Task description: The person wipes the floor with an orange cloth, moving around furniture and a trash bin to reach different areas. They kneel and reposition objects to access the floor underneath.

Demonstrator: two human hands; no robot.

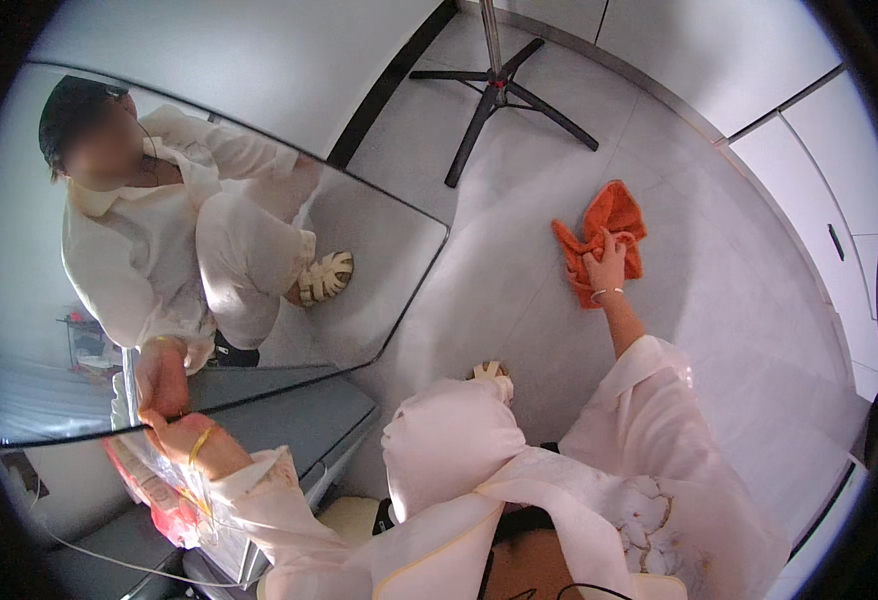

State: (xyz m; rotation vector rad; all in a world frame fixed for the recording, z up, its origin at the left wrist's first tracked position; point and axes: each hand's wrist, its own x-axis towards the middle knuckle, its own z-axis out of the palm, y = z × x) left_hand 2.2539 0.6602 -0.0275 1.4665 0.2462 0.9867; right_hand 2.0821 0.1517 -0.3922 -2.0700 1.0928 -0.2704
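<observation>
My right hand [607, 262] presses on a crumpled orange cloth [619, 214] that lies on the grey tiled floor [499, 300]. The fingers are bent into its folds, and a pale bangle circles the wrist. At the lower left, my left hand [191, 442] grips the bottom edge of a large black-rimmed mirror [379, 225]; a yellow bracelet is on that wrist. The mirror shows a crouching person in light clothes and a cap, with one sandal. Part of my left fingers is hidden behind the mirror's edge.
A stand with a metal pole and black legs [497, 82] is on the floor ahead. White cabinets [806, 180] line the right side. Under the mirror are a grey padded surface [319, 420] and plastic-wrapped packages [173, 502], with a white cable [124, 562] below. My sandal [493, 375] is near the centre.
</observation>
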